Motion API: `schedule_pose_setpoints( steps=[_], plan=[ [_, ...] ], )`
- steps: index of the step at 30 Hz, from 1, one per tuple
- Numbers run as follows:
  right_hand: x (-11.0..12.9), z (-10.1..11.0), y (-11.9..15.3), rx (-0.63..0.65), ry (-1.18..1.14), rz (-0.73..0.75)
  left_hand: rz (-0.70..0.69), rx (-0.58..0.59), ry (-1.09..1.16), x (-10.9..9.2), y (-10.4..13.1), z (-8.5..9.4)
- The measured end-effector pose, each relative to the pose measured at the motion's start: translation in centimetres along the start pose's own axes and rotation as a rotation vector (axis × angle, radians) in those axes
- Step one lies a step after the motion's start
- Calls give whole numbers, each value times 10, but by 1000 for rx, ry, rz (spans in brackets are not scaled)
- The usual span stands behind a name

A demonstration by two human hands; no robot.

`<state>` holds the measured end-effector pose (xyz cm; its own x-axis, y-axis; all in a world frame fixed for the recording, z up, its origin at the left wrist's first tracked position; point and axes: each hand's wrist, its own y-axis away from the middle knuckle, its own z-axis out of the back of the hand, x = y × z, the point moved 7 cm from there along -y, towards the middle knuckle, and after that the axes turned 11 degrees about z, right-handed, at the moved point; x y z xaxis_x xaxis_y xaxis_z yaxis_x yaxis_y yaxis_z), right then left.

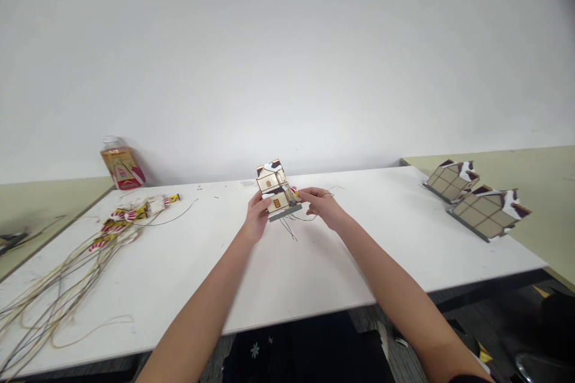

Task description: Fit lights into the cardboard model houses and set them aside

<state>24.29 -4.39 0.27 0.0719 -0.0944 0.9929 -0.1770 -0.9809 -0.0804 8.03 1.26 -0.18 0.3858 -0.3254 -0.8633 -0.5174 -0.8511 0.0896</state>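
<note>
Bright even light, soft shadows, wide-angle edge distortion.

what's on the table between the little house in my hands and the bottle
In the head view, mostly bare table between house and bottle; one thin wire crosses it.

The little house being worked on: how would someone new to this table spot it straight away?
Look at the middle of the white table, near its far edge. The small model house is gripped by the left hand, with the right hand beside it. Unlike the two houses lying tipped at the right end, it has thin wires hanging below.
</note>
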Motion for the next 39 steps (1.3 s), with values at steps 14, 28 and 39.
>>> schedule_pose_setpoints(
  steps=[14, 28, 39],
  plan=[
    [3, -5, -3, 86, 81, 133, -103, 39, -116, -2, 2, -3],
    [10, -3, -3, 123, 119, 208, -175, 89, -130, -8, 4, -7],
    [5, -2, -4, 80, 104, 202, -217, 164, -159, -10, 6, -16]
  ],
)
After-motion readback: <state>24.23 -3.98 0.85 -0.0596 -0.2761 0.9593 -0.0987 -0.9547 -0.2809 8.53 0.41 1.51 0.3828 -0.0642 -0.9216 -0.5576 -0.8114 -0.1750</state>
